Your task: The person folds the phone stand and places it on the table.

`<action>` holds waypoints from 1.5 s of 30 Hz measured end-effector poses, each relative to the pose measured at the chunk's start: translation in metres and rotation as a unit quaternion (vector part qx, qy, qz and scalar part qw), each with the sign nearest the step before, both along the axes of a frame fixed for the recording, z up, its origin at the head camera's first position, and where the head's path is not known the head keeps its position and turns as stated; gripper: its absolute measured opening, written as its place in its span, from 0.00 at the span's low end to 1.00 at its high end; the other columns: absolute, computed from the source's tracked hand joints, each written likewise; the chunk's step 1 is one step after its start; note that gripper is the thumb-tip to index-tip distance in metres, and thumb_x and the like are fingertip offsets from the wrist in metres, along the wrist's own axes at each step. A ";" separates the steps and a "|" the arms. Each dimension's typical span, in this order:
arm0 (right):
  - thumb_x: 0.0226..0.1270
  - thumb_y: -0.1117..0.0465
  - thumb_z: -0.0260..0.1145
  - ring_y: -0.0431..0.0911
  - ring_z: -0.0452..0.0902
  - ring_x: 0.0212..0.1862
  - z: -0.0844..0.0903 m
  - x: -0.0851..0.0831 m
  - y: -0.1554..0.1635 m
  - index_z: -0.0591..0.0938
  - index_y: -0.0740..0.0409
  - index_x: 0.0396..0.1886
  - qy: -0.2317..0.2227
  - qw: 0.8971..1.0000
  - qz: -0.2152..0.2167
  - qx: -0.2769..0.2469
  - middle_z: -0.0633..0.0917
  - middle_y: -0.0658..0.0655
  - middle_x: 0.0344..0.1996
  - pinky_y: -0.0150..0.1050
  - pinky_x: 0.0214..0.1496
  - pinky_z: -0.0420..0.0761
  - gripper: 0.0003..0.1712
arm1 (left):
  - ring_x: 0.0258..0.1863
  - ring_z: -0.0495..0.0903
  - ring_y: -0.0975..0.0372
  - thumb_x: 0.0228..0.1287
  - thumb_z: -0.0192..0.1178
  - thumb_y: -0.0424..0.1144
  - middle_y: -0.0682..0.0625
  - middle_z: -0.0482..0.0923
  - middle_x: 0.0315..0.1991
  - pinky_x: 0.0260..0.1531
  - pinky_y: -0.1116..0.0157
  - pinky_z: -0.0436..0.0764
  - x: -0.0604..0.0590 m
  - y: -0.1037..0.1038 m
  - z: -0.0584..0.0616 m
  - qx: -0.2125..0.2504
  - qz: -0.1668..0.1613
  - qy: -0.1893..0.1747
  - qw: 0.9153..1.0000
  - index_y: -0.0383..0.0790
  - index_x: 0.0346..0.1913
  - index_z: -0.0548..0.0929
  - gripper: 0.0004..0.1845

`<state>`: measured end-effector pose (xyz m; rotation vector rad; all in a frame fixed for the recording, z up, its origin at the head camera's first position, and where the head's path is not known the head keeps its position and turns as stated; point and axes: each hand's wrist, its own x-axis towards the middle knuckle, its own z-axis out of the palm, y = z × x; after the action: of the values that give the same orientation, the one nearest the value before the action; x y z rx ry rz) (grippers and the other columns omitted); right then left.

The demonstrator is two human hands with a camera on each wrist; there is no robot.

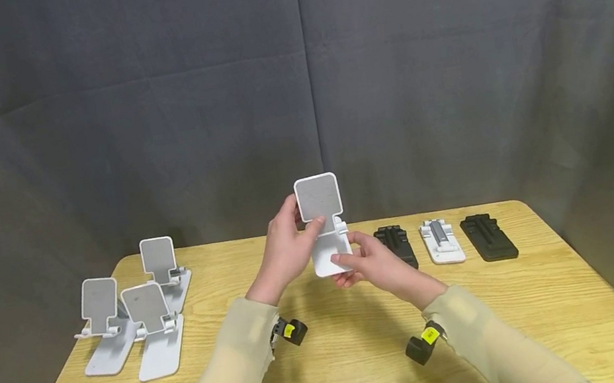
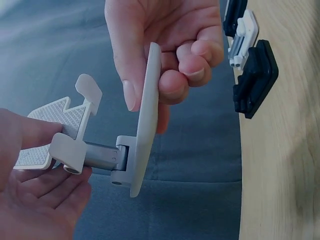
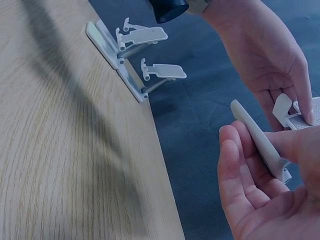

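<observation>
A white foldable phone stand (image 1: 318, 196) with a grey pad is held up in the air between both hands, unfolded. My left hand (image 1: 286, 243) pinches its padded upper plate, thumb on the front. The right hand (image 1: 377, 262) grips the white base plate (image 2: 148, 115) between thumb and fingers. In the left wrist view a silver arm (image 2: 101, 155) joins the base to the padded plate (image 2: 56, 124), and two small lips stick out from that plate. The right wrist view shows the base (image 3: 257, 137) edge-on, with much of the padded plate out of frame.
At the left of the wooden table (image 1: 336, 374) stand three unfolded white phone stands, one nearest the front (image 1: 161, 352). Back right lie three folded stands: a black one (image 1: 397, 245) partly behind the right hand, a white one (image 1: 442, 242) and another black one (image 1: 489, 237). A dark curtain hangs behind.
</observation>
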<state>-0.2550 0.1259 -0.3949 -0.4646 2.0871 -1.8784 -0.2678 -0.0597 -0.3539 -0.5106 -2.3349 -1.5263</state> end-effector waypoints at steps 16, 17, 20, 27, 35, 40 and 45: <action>0.76 0.66 0.61 0.46 0.84 0.32 0.002 0.004 -0.005 0.63 0.75 0.62 0.004 1.000 0.015 -0.009 0.85 0.67 0.34 0.44 0.40 0.85 0.25 | 0.46 0.82 0.52 0.69 0.63 0.29 0.40 0.84 0.49 0.45 0.52 0.79 -0.004 0.002 -0.006 -0.003 0.045 0.062 0.997 0.33 0.59 0.74 0.18; 0.76 0.66 0.61 0.46 0.84 0.32 0.002 0.005 -0.005 0.63 0.75 0.63 0.005 1.000 0.016 -0.008 0.86 0.66 0.33 0.44 0.40 0.85 0.25 | 0.46 0.82 0.52 0.68 0.64 0.28 0.41 0.84 0.48 0.44 0.51 0.79 -0.004 0.001 -0.006 -0.002 0.050 0.070 0.996 0.33 0.58 0.75 0.18; 0.76 0.66 0.62 0.47 0.85 0.32 0.002 0.005 -0.006 0.62 0.74 0.64 0.002 1.000 0.014 -0.007 0.86 0.65 0.33 0.43 0.40 0.85 0.27 | 0.46 0.83 0.52 0.67 0.64 0.27 0.42 0.84 0.48 0.46 0.52 0.79 -0.005 0.001 -0.007 0.004 0.052 0.086 0.995 0.34 0.58 0.76 0.18; 0.76 0.66 0.62 0.47 0.85 0.32 -0.001 0.005 -0.007 0.62 0.74 0.65 -0.003 1.000 0.010 -0.005 0.86 0.67 0.35 0.46 0.42 0.85 0.27 | 0.45 0.83 0.51 0.66 0.65 0.26 0.42 0.84 0.49 0.46 0.52 0.80 -0.005 0.000 -0.007 0.002 0.050 0.091 0.995 0.34 0.57 0.76 0.18; 0.76 0.67 0.61 0.48 0.85 0.34 0.000 0.006 -0.007 0.62 0.74 0.64 -0.002 1.000 -0.011 -0.014 0.86 0.67 0.36 0.40 0.39 0.84 0.25 | 0.43 0.82 0.57 0.69 0.68 0.43 0.49 0.85 0.45 0.40 0.57 0.80 -0.005 -0.004 -0.002 -0.003 0.057 0.100 0.993 0.39 0.53 0.81 0.15; 0.75 0.67 0.62 0.50 0.86 0.35 0.000 0.006 -0.006 0.63 0.71 0.65 0.001 1.000 -0.023 -0.011 0.86 0.65 0.37 0.41 0.40 0.85 0.26 | 0.36 0.79 0.58 0.78 0.48 0.61 0.51 0.80 0.30 0.38 0.58 0.74 -0.004 -0.008 0.006 0.013 0.098 0.080 0.992 0.39 0.39 0.86 0.29; 0.74 0.68 0.62 0.50 0.87 0.34 -0.002 0.005 -0.007 0.64 0.72 0.64 0.009 1.000 -0.021 -0.012 0.87 0.66 0.37 0.42 0.39 0.85 0.25 | 0.32 0.76 0.53 0.80 0.40 0.62 0.46 0.73 0.23 0.36 0.57 0.71 -0.004 -0.012 0.014 0.025 0.134 0.021 0.990 0.38 0.38 0.86 0.33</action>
<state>-0.2496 0.1193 -0.3968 -0.4470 2.1046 -1.9311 -0.2720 -0.0717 -0.3400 -0.2050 -2.2219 -1.4288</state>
